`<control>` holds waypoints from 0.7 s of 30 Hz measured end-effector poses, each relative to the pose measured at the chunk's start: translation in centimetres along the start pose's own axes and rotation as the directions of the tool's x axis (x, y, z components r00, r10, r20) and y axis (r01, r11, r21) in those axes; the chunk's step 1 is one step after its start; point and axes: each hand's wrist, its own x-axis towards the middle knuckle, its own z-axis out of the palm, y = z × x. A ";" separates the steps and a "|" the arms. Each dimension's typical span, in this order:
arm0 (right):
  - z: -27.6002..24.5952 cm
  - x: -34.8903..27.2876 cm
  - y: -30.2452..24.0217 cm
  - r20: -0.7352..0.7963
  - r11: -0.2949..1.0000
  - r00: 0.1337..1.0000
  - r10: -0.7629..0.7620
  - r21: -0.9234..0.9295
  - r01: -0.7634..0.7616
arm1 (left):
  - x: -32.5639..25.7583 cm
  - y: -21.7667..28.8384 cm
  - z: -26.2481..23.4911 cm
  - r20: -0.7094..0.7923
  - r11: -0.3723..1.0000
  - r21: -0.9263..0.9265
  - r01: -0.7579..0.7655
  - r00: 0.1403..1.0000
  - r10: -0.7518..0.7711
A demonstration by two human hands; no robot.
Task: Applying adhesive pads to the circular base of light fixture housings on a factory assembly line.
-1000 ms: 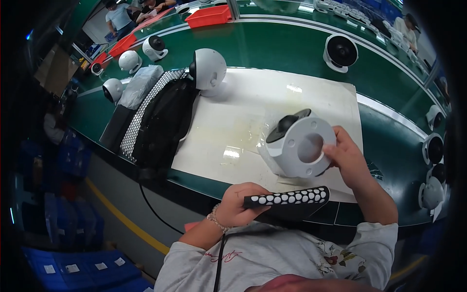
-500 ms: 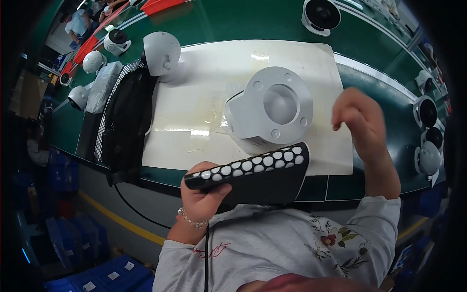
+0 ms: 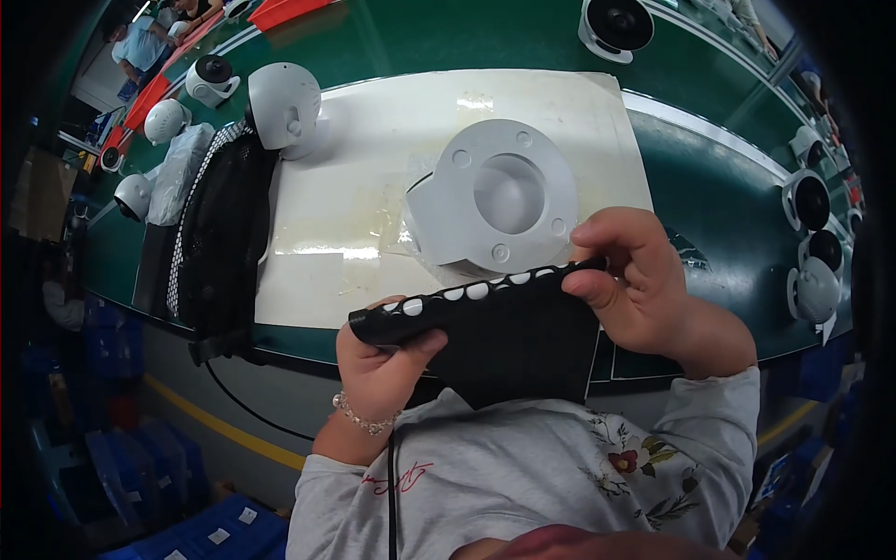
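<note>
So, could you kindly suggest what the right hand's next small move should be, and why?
I would probably peel one white dot off the black sheet: the right hand pinches it at one end, the left hand grips the other, and the white ring-shaped base, marked with small circles, faces up just beyond.

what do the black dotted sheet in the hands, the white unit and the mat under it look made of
Black dotted sheet: perhaps plastic or rubber, fairly matt; its upper edge looks bent over.
White unit: likely moulded plastic, smooth and satin, with neat round recesses.
Mat: probably card or paper, pale and thin, with glossy patches.
</note>
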 end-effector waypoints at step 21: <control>1.0 1.1 0.3 0.130 0.799 0.865 -0.485 -0.336 0.499 | -0.5 -0.8 -0.8 -0.040 0.985 0.163 -0.056 0.997 0.063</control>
